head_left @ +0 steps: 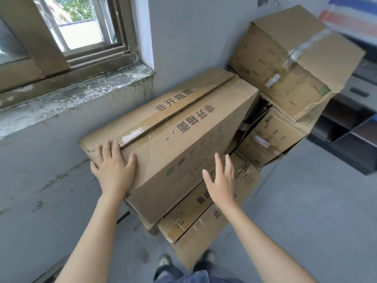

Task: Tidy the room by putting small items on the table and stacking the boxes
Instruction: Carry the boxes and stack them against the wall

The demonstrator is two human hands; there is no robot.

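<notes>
From the head camera, we see a long, flat cardboard box (183, 139) filling the middle of the frame. It lies tilted on top of other cartons, its far end pointing to 1 o'clock. Its brown board is creased and dented, with large dark printed characters on top and a strip of glossy clear tape (132, 135) along the middle seam.

Our left hand (114, 170), at 8 o'clock, lies flat over the box's near left corner. The fingers are straight and spread and press on the crumpled edge without curling round it. Our right hand (220, 180), at 5 o'clock, is open too, fingers straight and fanned, holding nothing. It is just in front of the box's long side face, but we cannot tell whether it touches the board.

Under this box a second flat carton (189, 213) sticks out toward 6 o'clock, and a third carton (204, 242) lies below that on the smooth grey floor (306, 221).

At 2 o'clock stands a rougher pile. A squarer box (285, 58) with a torn flap and wrinkled tape sits askew on a smaller labelled box (271, 137). A dark shelf unit (346, 129) stands at 3 o'clock.

At 10 o'clock a stone window sill (81, 92) shows flaking, stained paint beneath a brown-framed window (81, 23). The wall (193, 37) is matte grey. Our shoes (164, 260) show at 6 o'clock.
</notes>
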